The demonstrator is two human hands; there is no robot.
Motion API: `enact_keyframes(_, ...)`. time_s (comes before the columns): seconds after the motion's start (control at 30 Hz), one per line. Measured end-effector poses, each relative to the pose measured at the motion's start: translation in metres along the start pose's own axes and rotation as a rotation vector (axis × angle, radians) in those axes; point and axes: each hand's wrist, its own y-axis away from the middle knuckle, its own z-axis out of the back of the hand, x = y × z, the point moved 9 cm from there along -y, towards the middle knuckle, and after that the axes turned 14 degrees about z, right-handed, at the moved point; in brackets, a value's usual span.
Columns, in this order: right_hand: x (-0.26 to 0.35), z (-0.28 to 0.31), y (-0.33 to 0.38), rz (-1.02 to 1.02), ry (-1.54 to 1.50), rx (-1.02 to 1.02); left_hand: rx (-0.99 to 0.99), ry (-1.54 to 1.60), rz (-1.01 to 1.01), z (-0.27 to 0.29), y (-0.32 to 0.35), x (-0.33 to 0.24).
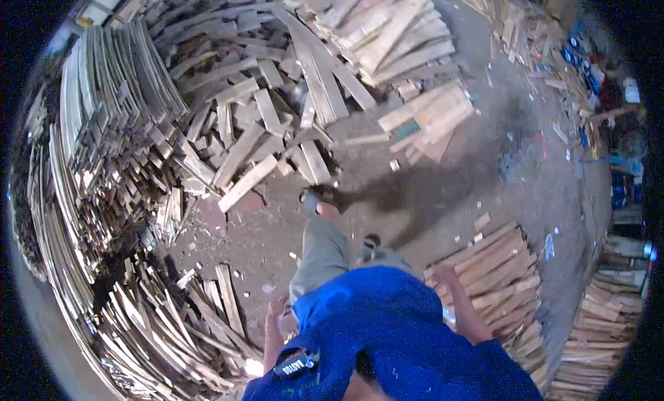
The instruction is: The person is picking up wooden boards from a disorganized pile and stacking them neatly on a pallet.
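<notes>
Head view is looking straight down on a person in a blue shirt (394, 332) and grey trousers (319, 252) who is striding across a dirt floor (443, 186), one sandalled foot (312, 197) reaching forward toward a sprawling heap of loose planks (256, 131). Both arms are hanging at the sides. Left hand (279, 311) is dangling beside the left thigh, fingers loosely curled and gripping nothing that can be seen — it is hanging just above the edge of a pile of thin wooden slats (173, 325) lying fanned out on the ground at the lower left. Right hand (443, 276) is swinging beside the right hip, over the near corner of a neat stack of short boards (501, 276); whether its fingers are closed or spread I cannot tell, since the hand is small and blurred, though nothing is showing in it.

Nearest single board ahead of the leading foot is a pale plank (247, 183) lying slantwise at the foot of the heap — well apart from both hands. Tall bundles of upright slats (104, 124) are lining the left side, and another stacked pallet of boards (425, 117) is sitting beyond the person's shadow.
</notes>
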Motion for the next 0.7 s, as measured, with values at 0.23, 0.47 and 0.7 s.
enact_keyframes(0.23,0.099,0.129,-0.153,-0.781,-0.997,-0.249,-0.048,-0.284,0.251,0.092,-0.165,0.020)
enact_keyframes(0.47,0.103,0.250,-0.303,-0.593,-0.804,-0.195,-0.071,-0.298,-0.155,0.147,-0.272,-0.203)
enact_keyframes(0.7,0.065,0.317,-0.428,-0.541,-0.846,-0.209,-0.193,0.010,-0.253,0.147,-0.253,-0.407)
